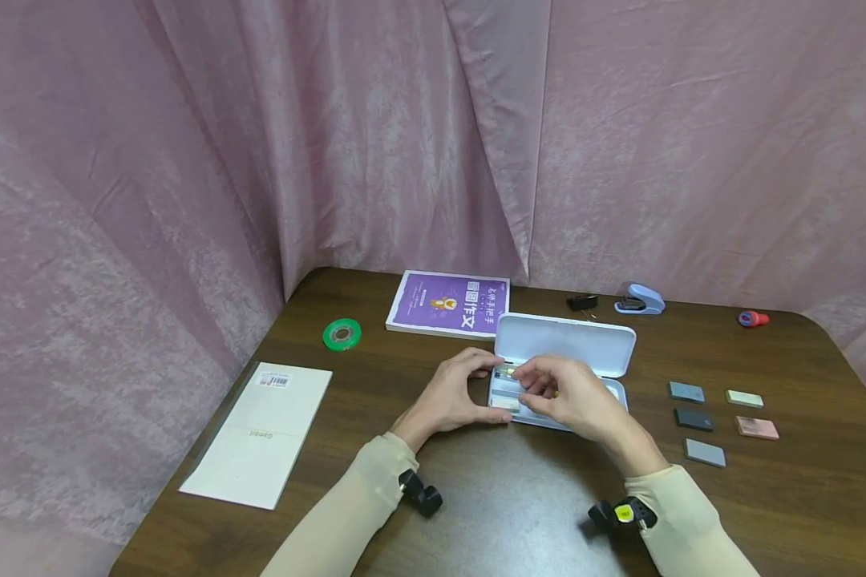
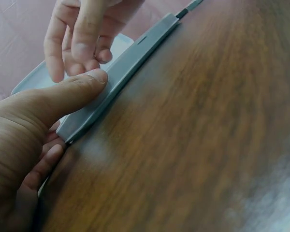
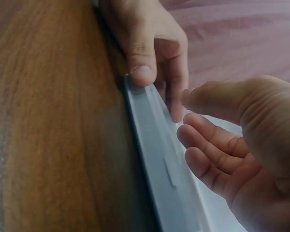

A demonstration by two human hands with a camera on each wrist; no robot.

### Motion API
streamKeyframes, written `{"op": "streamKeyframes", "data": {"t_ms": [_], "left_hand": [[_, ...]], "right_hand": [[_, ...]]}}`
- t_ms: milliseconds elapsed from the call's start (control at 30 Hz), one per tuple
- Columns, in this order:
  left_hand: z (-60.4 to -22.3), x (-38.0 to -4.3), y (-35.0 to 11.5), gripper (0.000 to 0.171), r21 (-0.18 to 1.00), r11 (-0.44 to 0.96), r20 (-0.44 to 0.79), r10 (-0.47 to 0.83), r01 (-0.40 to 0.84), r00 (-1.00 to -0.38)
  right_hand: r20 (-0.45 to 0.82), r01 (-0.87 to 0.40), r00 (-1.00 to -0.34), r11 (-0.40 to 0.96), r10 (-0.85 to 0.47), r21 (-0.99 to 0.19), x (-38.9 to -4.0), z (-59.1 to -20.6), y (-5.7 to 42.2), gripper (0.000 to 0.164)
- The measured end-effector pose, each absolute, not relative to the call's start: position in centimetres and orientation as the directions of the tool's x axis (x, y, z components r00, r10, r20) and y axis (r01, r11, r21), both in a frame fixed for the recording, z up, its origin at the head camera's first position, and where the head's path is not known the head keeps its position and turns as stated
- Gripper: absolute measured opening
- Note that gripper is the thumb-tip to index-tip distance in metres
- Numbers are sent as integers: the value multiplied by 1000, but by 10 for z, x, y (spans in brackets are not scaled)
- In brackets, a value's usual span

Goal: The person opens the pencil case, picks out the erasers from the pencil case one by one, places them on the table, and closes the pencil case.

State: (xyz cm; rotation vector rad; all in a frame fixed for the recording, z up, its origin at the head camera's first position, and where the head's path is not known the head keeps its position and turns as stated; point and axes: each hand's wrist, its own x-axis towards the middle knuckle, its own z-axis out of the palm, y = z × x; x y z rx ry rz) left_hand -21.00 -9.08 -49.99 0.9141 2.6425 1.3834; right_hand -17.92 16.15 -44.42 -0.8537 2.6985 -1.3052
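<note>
A pale blue pencil case (image 1: pixel 566 343) lies on the table with its lid raised at the back. My left hand (image 1: pixel 451 397) grips its left end, the thumb on the front wall and the fingers toward the far side. Over the tray hovers my right hand (image 1: pixel 577 398), its fingers loosely bent, with nothing visible between them in the right wrist view. In the tray's left part are a white block (image 1: pixel 505 404) and a small, partly yellow thing (image 1: pixel 505 373) too small to make out. The right hand hides the middle of the tray.
Several small flat blocks (image 1: pixel 694 419) lie right of the case. Behind stand a purple book (image 1: pixel 433 304), a black clip (image 1: pixel 582 302), a blue stapler (image 1: pixel 642 299) and a red item (image 1: pixel 753 319). Leftward are a green tape roll (image 1: pixel 329 335) and white pad (image 1: pixel 260 449).
</note>
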Motion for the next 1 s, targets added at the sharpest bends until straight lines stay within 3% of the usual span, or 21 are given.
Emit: {"op": "streamKeyframes", "data": {"t_ms": [633, 1000], "left_hand": [[-501, -209, -91, 86, 756, 445, 232, 502, 479, -833], [-501, -211, -91, 86, 753, 452, 229, 501, 478, -835]], "right_hand": [[244, -598, -784, 586, -571, -548, -179, -451, 155, 23], [224, -594, -788, 610, -574, -524, -181, -450, 152, 21]]}}
